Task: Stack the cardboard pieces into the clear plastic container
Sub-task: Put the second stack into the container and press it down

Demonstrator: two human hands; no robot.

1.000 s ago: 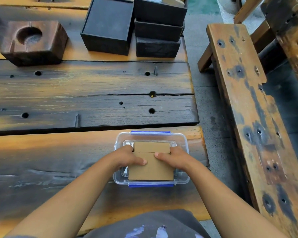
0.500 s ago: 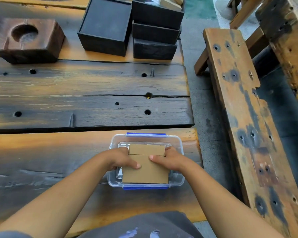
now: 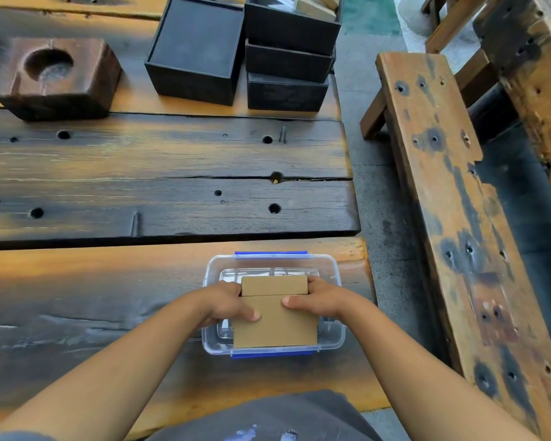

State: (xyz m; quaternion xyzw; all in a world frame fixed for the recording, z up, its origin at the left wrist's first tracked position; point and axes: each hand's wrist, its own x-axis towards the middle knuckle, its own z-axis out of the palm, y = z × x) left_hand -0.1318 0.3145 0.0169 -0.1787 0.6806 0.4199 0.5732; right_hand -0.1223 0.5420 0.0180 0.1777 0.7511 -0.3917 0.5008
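Observation:
A clear plastic container (image 3: pixel 333 340) with blue clips stands near the front right corner of the wooden table. Over its opening is a brown cardboard stack (image 3: pixel 275 326), its near edge raised above the rim and a second piece (image 3: pixel 274 285) showing behind. My left hand (image 3: pixel 226 302) grips the stack's left side with the thumb on top. My right hand (image 3: pixel 318 300) grips the right side the same way. Whether the stack's bottom touches the container floor is hidden.
Several black boxes (image 3: pixel 198 49) stand at the back of the table, one holding pale cardboard pieces (image 3: pixel 315 7). A dark wooden block with a round hollow (image 3: pixel 54 78) sits at back left. A wooden bench (image 3: pixel 452 218) runs along the right across a concrete gap.
Both hands keep their grip on the cardboard stack over the container. The stack has barely shifted; only the head view has drifted slightly.

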